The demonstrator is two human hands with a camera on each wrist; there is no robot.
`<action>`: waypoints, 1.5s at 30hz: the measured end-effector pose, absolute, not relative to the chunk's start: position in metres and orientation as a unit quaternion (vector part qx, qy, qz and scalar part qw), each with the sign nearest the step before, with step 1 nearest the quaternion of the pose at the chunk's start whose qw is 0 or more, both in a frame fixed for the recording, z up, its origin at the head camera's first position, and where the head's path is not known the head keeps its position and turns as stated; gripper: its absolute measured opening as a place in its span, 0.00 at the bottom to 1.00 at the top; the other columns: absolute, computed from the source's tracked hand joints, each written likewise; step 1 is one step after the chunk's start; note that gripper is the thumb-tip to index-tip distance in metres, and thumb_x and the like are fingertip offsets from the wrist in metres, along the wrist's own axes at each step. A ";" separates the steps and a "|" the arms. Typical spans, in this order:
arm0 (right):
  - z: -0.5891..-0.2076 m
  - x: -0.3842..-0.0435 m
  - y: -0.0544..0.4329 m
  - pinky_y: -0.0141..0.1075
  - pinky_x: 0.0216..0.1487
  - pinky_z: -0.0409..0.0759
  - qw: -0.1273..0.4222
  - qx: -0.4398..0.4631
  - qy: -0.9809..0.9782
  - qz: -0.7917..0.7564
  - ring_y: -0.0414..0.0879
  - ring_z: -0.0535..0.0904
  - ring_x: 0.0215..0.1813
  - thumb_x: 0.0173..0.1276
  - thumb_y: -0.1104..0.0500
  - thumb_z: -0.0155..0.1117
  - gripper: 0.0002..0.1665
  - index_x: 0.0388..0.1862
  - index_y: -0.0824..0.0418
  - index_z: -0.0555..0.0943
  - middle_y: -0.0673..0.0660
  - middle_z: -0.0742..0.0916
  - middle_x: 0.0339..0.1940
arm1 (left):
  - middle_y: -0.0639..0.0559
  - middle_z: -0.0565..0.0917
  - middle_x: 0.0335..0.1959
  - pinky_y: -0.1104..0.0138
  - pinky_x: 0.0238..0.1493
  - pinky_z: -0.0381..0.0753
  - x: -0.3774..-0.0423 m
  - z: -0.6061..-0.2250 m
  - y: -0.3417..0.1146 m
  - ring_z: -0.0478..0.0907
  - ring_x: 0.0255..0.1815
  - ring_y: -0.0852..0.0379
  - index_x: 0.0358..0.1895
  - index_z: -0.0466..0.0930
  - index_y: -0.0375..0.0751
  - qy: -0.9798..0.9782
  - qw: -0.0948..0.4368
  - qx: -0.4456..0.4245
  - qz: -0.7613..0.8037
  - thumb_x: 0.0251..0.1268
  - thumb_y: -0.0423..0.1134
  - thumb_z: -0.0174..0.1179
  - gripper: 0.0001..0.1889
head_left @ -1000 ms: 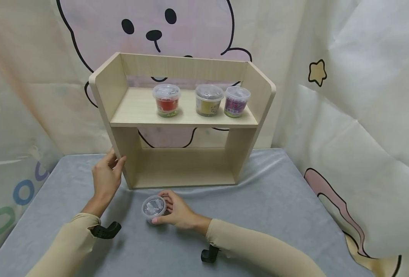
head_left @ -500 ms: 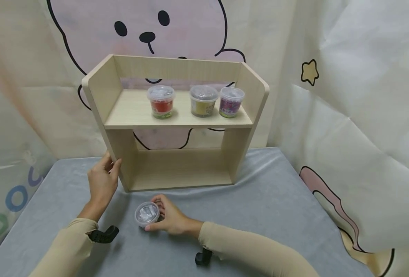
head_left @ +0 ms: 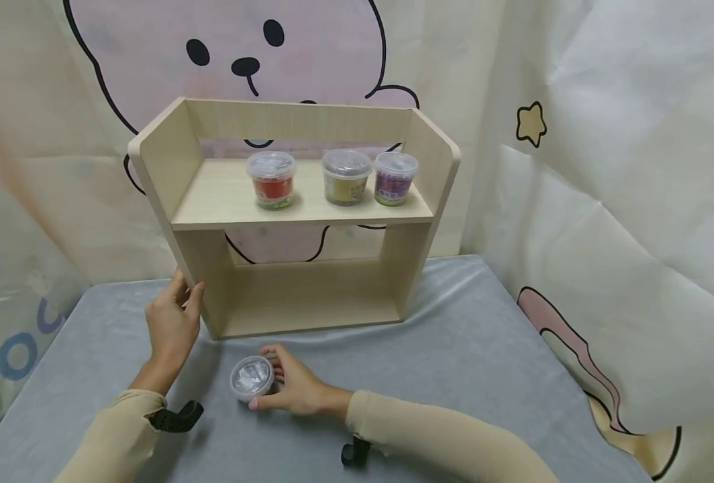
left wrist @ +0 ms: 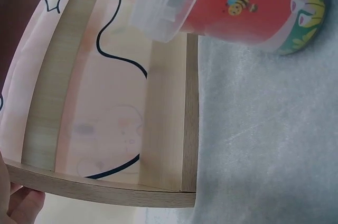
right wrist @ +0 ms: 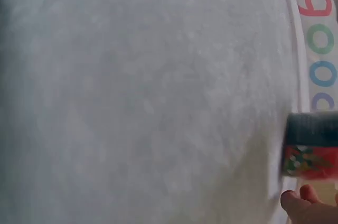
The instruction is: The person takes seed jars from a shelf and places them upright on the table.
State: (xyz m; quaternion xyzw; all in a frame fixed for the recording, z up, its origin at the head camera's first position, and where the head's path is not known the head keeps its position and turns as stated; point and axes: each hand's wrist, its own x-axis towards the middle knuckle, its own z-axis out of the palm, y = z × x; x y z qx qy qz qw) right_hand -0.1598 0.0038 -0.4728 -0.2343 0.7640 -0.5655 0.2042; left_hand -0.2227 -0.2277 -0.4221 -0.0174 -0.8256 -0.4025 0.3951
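My left hand [head_left: 173,329] grips the front edge of the left side panel of a light wooden two-tier shelf [head_left: 309,296], thumb in front. In the left wrist view, its fingertips [left wrist: 27,208] show at the lower left, against the panel. My right hand [head_left: 296,386] holds a small clear-lidded tub [head_left: 251,378] from its right side, lid up, in front of the shelf's left part. That tub [left wrist: 248,10] has a red label with a bee, close up in the left wrist view. The right wrist view catches fingers [right wrist: 309,208] at the lower right beside the blurred tub [right wrist: 314,161].
On the shelf's upper board stand three lidded tubs: a red one [head_left: 272,184] left of centre, a yellow one [head_left: 346,181] and a purple one [head_left: 395,180] close together at the right. A blue-grey cloth [head_left: 453,349] covers the table. Printed curtains [head_left: 604,201] hang behind and beside it.
The whole head view shifts slightly left and down. My right hand brings the tub a little nearer to me. My left hand keeps its grip on the shelf's side panel.
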 end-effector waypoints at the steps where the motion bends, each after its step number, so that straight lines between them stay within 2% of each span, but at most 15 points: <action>1: -0.470 -0.160 0.006 0.28 0.72 0.72 0.204 -0.237 0.770 -0.557 0.43 0.75 0.70 0.59 0.62 0.78 0.48 0.74 0.60 0.61 0.58 0.77 0.67 | 0.36 0.89 0.48 0.94 0.39 0.70 -0.222 -0.422 -0.228 0.88 0.44 0.36 0.54 0.82 0.38 -0.826 0.396 -0.017 -0.400 0.68 0.30 0.64 0.13; 7: -0.446 -0.168 0.021 0.43 0.80 0.67 0.188 -0.256 0.787 -0.529 0.52 0.67 0.79 0.66 0.56 0.72 0.43 0.75 0.59 0.63 0.62 0.73 0.75 | 0.35 0.90 0.45 0.90 0.38 0.74 -0.222 -0.423 -0.229 0.88 0.43 0.37 0.52 0.81 0.37 -0.830 0.400 -0.013 -0.388 0.68 0.30 0.64 0.12; 8: -0.441 -0.170 0.023 0.44 0.80 0.67 0.183 -0.259 0.789 -0.526 0.53 0.67 0.79 0.67 0.55 0.71 0.41 0.75 0.59 0.65 0.61 0.73 0.75 | 0.35 0.90 0.44 0.92 0.39 0.72 -0.222 -0.423 -0.229 0.88 0.43 0.37 0.52 0.81 0.36 -0.830 0.400 -0.012 -0.388 0.67 0.30 0.64 0.11; 11: -0.423 -0.174 0.029 0.47 0.80 0.67 0.168 -0.268 0.791 -0.523 0.54 0.67 0.79 0.70 0.55 0.68 0.38 0.75 0.59 0.66 0.59 0.74 0.76 | 0.35 0.90 0.44 0.83 0.38 0.82 -0.222 -0.423 -0.229 0.89 0.42 0.37 0.51 0.81 0.36 -0.831 0.401 -0.012 -0.385 0.67 0.29 0.64 0.11; 14: -0.405 -0.178 0.033 0.46 0.79 0.67 0.148 -0.278 0.787 -0.530 0.56 0.67 0.79 0.71 0.57 0.66 0.36 0.75 0.60 0.67 0.58 0.74 0.76 | 0.36 0.90 0.44 0.82 0.37 0.83 -0.222 -0.424 -0.229 0.89 0.42 0.37 0.51 0.81 0.36 -0.832 0.399 -0.009 -0.386 0.67 0.29 0.64 0.11; 18: -0.381 -0.182 0.039 0.43 0.80 0.66 0.130 -0.287 0.776 -0.547 0.56 0.66 0.79 0.72 0.59 0.65 0.36 0.76 0.60 0.66 0.59 0.73 0.77 | 0.35 0.90 0.44 0.92 0.38 0.73 -0.222 -0.424 -0.228 0.89 0.42 0.37 0.51 0.81 0.36 -0.831 0.399 -0.009 -0.388 0.66 0.29 0.65 0.12; 23: -0.356 -0.188 0.045 0.45 0.81 0.64 0.109 -0.310 0.754 -0.569 0.56 0.65 0.80 0.73 0.60 0.63 0.36 0.77 0.62 0.65 0.61 0.71 0.78 | 0.33 0.89 0.43 0.96 0.38 0.67 -0.221 -0.425 -0.227 0.89 0.42 0.36 0.51 0.81 0.36 -0.829 0.400 -0.015 -0.391 0.66 0.29 0.65 0.12; 25: -0.346 -0.189 0.048 0.45 0.81 0.64 0.098 -0.317 0.749 -0.574 0.54 0.65 0.80 0.73 0.60 0.63 0.36 0.77 0.62 0.65 0.61 0.71 0.78 | 0.33 0.89 0.44 0.91 0.38 0.74 -0.222 -0.425 -0.227 0.89 0.42 0.36 0.51 0.80 0.36 -0.829 0.399 -0.016 -0.391 0.66 0.29 0.65 0.12; 27: -0.335 -0.191 0.050 0.44 0.81 0.64 0.088 -0.322 0.744 -0.579 0.52 0.65 0.80 0.73 0.60 0.63 0.36 0.76 0.63 0.65 0.61 0.71 0.78 | 0.33 0.89 0.44 0.79 0.37 0.84 -0.222 -0.425 -0.227 0.89 0.42 0.35 0.52 0.80 0.36 -0.829 0.399 -0.017 -0.391 0.66 0.28 0.64 0.12; 29: -0.325 -0.194 0.053 0.43 0.81 0.64 0.078 -0.320 0.739 -0.588 0.52 0.65 0.81 0.73 0.61 0.63 0.35 0.76 0.64 0.65 0.61 0.71 0.78 | 0.33 0.89 0.44 0.67 0.38 0.86 -0.222 -0.425 -0.227 0.89 0.42 0.35 0.52 0.80 0.36 -0.830 0.400 -0.018 -0.389 0.66 0.28 0.64 0.13; 33: -0.305 -0.198 0.057 0.41 0.81 0.64 0.055 -0.315 0.731 -0.603 0.54 0.64 0.81 0.73 0.65 0.60 0.34 0.76 0.66 0.65 0.64 0.71 0.77 | 0.34 0.89 0.44 0.81 0.37 0.83 -0.223 -0.425 -0.227 0.89 0.42 0.35 0.53 0.80 0.36 -0.829 0.398 -0.018 -0.393 0.65 0.27 0.64 0.14; 35: -0.294 -0.200 0.059 0.41 0.81 0.64 0.044 -0.310 0.728 -0.610 0.55 0.65 0.80 0.73 0.66 0.59 0.34 0.76 0.66 0.64 0.65 0.71 0.77 | 0.34 0.89 0.44 0.81 0.38 0.82 -0.223 -0.425 -0.227 0.88 0.43 0.35 0.55 0.80 0.37 -0.828 0.398 -0.020 -0.395 0.65 0.27 0.64 0.15; 36: -0.289 -0.202 0.060 0.41 0.81 0.64 0.038 -0.308 0.726 -0.614 0.55 0.65 0.80 0.73 0.67 0.59 0.34 0.76 0.66 0.64 0.65 0.71 0.77 | 0.34 0.89 0.44 0.80 0.39 0.82 -0.223 -0.425 -0.226 0.88 0.43 0.35 0.55 0.80 0.37 -0.827 0.397 -0.021 -0.398 0.66 0.27 0.64 0.16; 40: -0.268 -0.208 0.062 0.41 0.80 0.66 0.015 -0.293 0.711 -0.639 0.56 0.66 0.80 0.73 0.68 0.58 0.36 0.78 0.65 0.61 0.67 0.71 0.77 | 0.34 0.89 0.44 0.55 0.40 0.84 -0.223 -0.426 -0.226 0.88 0.44 0.35 0.57 0.80 0.38 -0.824 0.398 -0.026 -0.401 0.66 0.27 0.63 0.17; 45: -0.247 -0.219 0.058 0.40 0.77 0.71 -0.032 -0.281 0.705 -0.651 0.58 0.70 0.77 0.73 0.66 0.61 0.38 0.79 0.64 0.60 0.68 0.73 0.75 | 0.35 0.90 0.44 0.54 0.40 0.84 -0.224 -0.427 -0.227 0.88 0.44 0.36 0.57 0.80 0.38 -0.825 0.399 -0.025 -0.399 0.67 0.27 0.63 0.16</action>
